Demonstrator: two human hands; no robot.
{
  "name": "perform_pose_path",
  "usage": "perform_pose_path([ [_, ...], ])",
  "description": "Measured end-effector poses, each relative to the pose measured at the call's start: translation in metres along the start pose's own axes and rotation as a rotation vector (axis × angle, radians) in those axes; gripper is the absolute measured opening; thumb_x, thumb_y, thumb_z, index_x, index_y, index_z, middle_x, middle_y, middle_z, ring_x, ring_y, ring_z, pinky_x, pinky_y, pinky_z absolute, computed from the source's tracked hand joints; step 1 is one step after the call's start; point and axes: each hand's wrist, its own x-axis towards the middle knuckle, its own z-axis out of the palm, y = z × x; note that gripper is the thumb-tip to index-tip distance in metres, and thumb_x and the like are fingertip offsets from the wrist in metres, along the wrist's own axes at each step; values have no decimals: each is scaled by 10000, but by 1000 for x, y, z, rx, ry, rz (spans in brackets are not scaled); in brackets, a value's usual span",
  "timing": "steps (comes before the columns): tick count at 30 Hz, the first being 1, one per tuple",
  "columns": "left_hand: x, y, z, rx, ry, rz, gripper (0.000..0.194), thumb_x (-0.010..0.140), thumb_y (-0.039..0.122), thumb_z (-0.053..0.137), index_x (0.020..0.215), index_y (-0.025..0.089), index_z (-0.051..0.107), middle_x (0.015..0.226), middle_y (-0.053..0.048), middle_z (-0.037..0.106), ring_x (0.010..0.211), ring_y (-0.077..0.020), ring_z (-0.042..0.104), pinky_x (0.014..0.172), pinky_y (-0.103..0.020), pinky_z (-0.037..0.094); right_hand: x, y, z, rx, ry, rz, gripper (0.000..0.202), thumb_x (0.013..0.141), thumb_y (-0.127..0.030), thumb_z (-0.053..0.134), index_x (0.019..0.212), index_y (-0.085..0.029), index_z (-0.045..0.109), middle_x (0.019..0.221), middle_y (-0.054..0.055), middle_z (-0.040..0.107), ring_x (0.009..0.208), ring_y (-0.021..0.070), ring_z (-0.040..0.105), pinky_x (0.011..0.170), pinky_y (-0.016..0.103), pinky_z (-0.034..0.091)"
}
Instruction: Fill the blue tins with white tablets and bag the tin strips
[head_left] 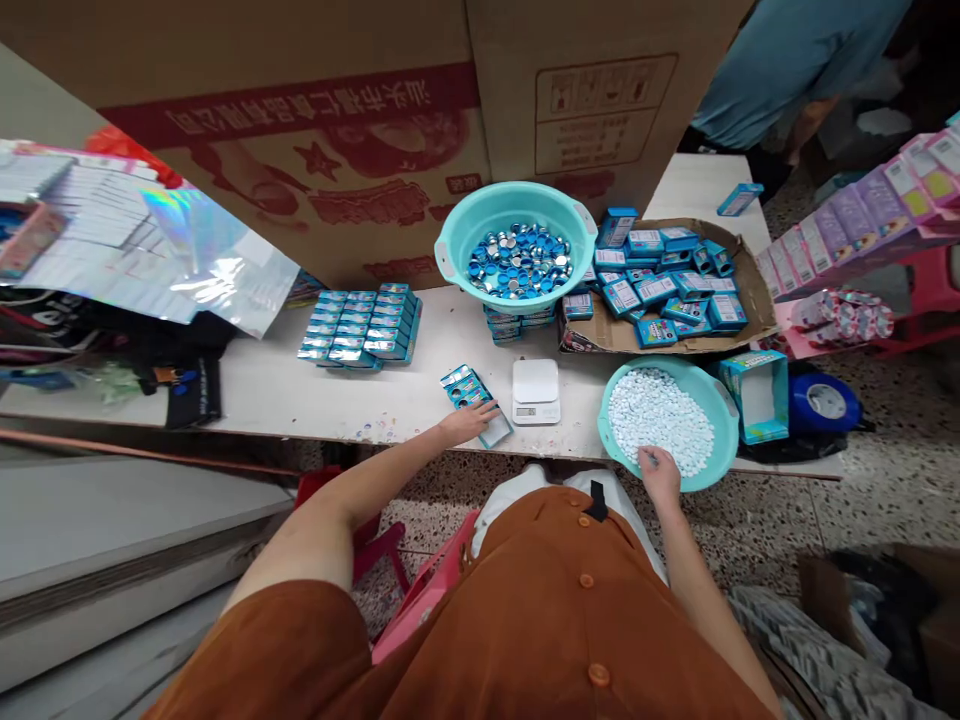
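Observation:
My left hand (469,422) lies with its fingers stretched across a small group of blue printed boxes (462,382) near the table's front edge. Dark round openings show on their upper faces. Over the near side of a turquoise basin (729,432) is my right hand (660,474), its fingers curled together. Many small white tablets (660,410) fill that basin. Whatever the curled fingers hold, if anything, is too small to make out. Between the hands stands a white digital scale (535,382), just right of the blue boxes.
Blue-and-silver caps (517,262) fill a second turquoise basin (448,232), raised on blue boxes. Stacked blue boxes (361,326) stand left; a cardboard tray (761,300) holds more. A large carton (315,130) rises behind. An open blue box (781,400) sits beside the tablet basin.

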Motion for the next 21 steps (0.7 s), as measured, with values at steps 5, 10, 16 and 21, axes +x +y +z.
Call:
perform_pose_path([
  [5, -6, -5, 11, 115, 179, 50, 360, 789, 152, 494, 1115, 229, 625, 1449, -66, 408, 1414, -243, 216, 1163, -464, 98, -7, 5, -3, 6, 31, 4, 422, 753, -512, 414, 785, -167, 655, 905, 137, 664, 924, 263, 572, 902, 407, 426],
  [10, 1, -7, 33, 148, 466, -215, 560, 866, 345, 455, 1392, 163, 390, 1499, -147, 295, 1422, -313, 155, 1128, -547, 113, -3, 2, -1, -6, 33, -16, 353, 765, -456, 429, 790, -182, 650, 907, 117, 662, 929, 254, 569, 897, 405, 429],
  [16, 3, -8, 44, 234, 493, -270, 602, 868, 365, 444, 1418, 139, 342, 1505, -177, 264, 1417, -331, 164, 1116, -554, 153, 17, -5, -6, -16, 61, -57, 302, 773, -405, 443, 792, -185, 650, 902, 117, 662, 937, 251, 582, 910, 396, 434],
  [21, 42, 33, 24, 286, 544, -99, 601, 863, 390, 490, 1409, 182, 348, 1497, -150, 296, 1416, -323, 170, 1123, -519, 188, 36, 1, -10, -50, 43, -57, 282, 791, -365, 455, 841, -174, 656, 927, 113, 653, 954, 248, 583, 921, 392, 436],
])
